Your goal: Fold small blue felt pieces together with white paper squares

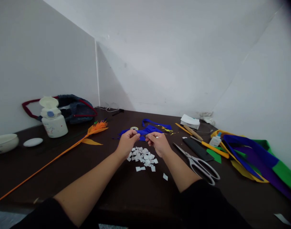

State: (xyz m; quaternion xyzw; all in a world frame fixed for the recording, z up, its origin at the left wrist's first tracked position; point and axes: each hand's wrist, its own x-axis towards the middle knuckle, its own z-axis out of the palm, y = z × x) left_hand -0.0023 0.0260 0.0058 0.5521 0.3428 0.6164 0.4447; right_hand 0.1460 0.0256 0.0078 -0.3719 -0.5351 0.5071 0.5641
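My left hand [126, 142] and my right hand [158, 143] meet over the middle of the dark table [93, 178]. Both pinch a small blue piece [142, 136] of paper or felt between fingertips. Behind them lie more blue scraps [150, 127] and a small roll of tape [134, 128]. Just below my hands sits a heap of several small white squares [143, 157]. A few white squares lie loose nearer to me.
Metal scissors [198, 163] lie right of my right hand. Beyond them are a yellow-handled tool [213, 149], a glue bottle [216, 140], and green, purple, blue and yellow sheets [260, 159]. On the left are an orange paper flower [96, 127] on a long stem, a white jar [53, 122], a bowl [3, 143] and a bag [71, 108].
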